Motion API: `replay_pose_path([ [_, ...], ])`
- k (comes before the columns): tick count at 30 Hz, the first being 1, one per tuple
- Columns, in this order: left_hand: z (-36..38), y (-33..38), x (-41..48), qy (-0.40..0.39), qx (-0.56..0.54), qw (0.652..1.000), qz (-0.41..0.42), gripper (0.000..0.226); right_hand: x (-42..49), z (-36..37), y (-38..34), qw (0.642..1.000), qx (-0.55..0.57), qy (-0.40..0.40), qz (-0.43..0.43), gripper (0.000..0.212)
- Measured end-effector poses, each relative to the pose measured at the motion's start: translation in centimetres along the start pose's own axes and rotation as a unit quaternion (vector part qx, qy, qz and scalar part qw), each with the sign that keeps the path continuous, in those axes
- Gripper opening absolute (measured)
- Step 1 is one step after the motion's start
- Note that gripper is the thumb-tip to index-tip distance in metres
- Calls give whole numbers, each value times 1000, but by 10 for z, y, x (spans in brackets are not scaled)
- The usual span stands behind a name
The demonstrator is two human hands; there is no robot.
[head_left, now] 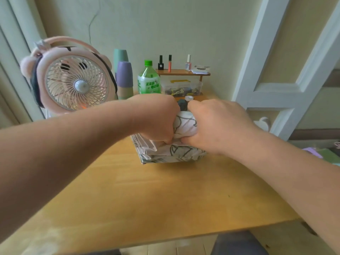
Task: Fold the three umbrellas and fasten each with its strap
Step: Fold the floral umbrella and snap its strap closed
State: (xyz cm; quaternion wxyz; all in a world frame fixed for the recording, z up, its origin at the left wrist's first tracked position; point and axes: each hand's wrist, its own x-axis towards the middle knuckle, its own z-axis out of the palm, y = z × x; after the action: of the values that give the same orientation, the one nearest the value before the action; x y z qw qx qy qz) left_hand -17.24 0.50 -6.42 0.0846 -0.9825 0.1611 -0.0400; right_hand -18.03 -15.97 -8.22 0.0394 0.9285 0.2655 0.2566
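A white umbrella (184, 126) with black line drawings and pale pink panels stands in the middle of the wooden table (165, 196), its loose canopy folds spreading at the bottom. My left hand (158, 118) grips the bunched fabric from the left. My right hand (217, 124) grips it from the right, fingers curled round the upper part. A dark rounded end (182, 104) of the umbrella shows between my hands at the top. No other umbrella is in view.
A pink desk fan (73, 78) stands at the back left. Behind the umbrella are stacked cups (124, 78), a green bottle (149, 80), a small wooden shelf (182, 72) with nail polish bottles, and a clear box (182, 87). A white frame (276, 70) rises at the right.
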Motion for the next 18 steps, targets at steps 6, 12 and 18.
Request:
replay_pose_path([
  [6,-14,1,-6,19,6,1000,12,46,0,-3,3,997,-39,71,-11,40],
  [12,27,-1,-20,354,113,927,44,33,-13,-2,1,997,-51,60,18,47],
  [18,99,15,-39,320,34,945,66,35,-51,39,-24,996,-58,-54,33,47],
])
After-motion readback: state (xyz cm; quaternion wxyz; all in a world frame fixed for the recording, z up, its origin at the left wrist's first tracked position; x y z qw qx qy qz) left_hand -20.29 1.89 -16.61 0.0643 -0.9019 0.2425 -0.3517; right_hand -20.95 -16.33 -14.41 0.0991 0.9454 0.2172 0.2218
